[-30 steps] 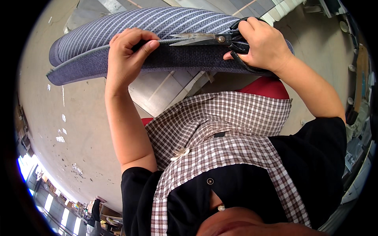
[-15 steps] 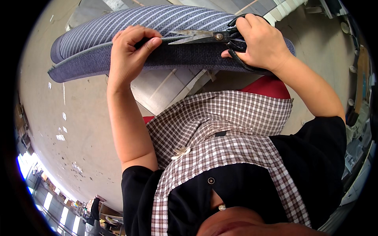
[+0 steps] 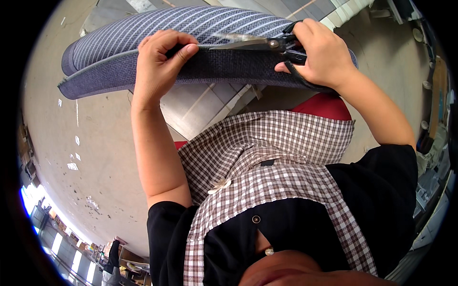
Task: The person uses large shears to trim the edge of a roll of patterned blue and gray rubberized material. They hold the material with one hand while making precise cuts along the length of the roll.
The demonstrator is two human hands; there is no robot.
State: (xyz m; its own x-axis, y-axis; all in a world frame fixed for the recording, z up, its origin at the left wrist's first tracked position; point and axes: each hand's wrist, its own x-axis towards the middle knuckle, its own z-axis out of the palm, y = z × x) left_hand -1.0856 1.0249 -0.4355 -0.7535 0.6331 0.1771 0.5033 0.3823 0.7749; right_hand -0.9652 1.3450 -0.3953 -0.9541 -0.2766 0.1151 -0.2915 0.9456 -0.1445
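Observation:
A long blue-grey woven mat (image 3: 214, 22) with white slanting stripes lies curled across the far side, a plain dark strip (image 3: 107, 76) along its near side. Between thumb and fingers, my left hand (image 3: 160, 59) pinches the upper edge of that dark strip. My right hand (image 3: 327, 55) is wrapped round the black handles of large metal scissors (image 3: 273, 44). The scissors point left, blades parted a little along the strip's edge, tips close to my left fingertips. The upper blade is blurred by motion. I cannot tell whether the blades touch the edge.
Under the mat stands a grey panelled table (image 3: 191, 107), its corner toward me. Paper scraps (image 3: 72, 166) dot the concrete floor (image 3: 105, 148) at left. Shelving with boxes (image 3: 136, 264) stands at lower left, and assorted materials (image 3: 431, 138) line the right side.
The scissors and my right hand have shifted slightly right, away from my left hand. My left hand keeps its pinch on the edge, almost in the same place.

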